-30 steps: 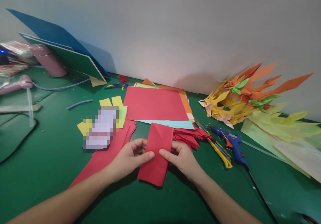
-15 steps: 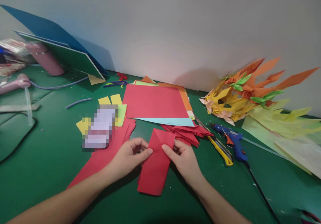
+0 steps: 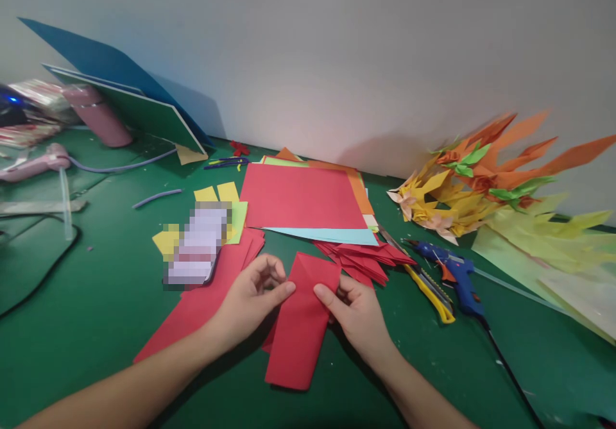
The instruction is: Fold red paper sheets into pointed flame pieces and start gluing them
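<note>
Fingers (image 3: 282,289) of left hand (image 3: 250,301) and right hand (image 3: 359,313) pinch the red paper strip (image 3: 296,342) at twelve o'clock; corner fold done, the rest flat, uncreased, on the bench (image 3: 96,326).

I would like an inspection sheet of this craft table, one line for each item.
Surface: green mat, small white specks at right.
Work things: folded red paper, one corner creased at its far end.
Clutter: coloured sheet stack, folded red pieces, yellow knife, blue glue gun, paper flowers.
Hands: left hand and right hand pinch the paper's side edges, thumbs on top.
Cables: black cable from the glue gun; second black cable at left.
Surroundings: plain wall; boards leaning at left.
</note>
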A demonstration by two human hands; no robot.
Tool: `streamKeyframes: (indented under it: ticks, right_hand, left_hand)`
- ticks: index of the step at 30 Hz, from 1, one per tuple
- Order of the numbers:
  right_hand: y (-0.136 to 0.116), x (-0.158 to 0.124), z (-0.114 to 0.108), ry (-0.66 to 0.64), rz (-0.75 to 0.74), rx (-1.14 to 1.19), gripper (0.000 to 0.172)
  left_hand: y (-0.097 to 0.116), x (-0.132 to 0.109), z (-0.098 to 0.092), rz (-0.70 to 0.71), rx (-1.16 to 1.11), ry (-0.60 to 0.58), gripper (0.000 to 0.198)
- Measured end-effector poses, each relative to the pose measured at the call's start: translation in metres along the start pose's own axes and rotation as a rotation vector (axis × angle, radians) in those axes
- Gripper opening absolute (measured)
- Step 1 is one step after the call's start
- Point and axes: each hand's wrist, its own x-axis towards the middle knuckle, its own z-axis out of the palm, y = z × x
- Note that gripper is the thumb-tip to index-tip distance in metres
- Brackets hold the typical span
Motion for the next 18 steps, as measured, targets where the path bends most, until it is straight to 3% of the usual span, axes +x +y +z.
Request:
streamKeyframes:
  ticks: [6, 12, 15, 18]
  right_hand:
    - [0.001, -0.002, -0.001, -0.008, 0.024, 0.005, 0.043]
    - [0.009, -0.003, -0.001, 0.003, 0.005, -0.058, 0.043]
    - [0.015, -0.003, -0.001, 0.074, -0.104, -0.167, 0.042]
    - [0.019, -0.004, -0.004, 0.201, -0.352, -0.434, 0.053]
  left_hand:
    - [-0.002, -0.001, -0.004, 0.095, 0.148, -0.037, 0.013]
    - [0.0, -0.002, -0.005, 0.168, 0.306, -0.022, 0.015]
    - [-0.002, 0.002, -0.009, 0.212, 0.406, -0.012, 0.016]
    - [-0.006, 0.006, -0.013, 0.239, 0.483, -0.006, 0.017]
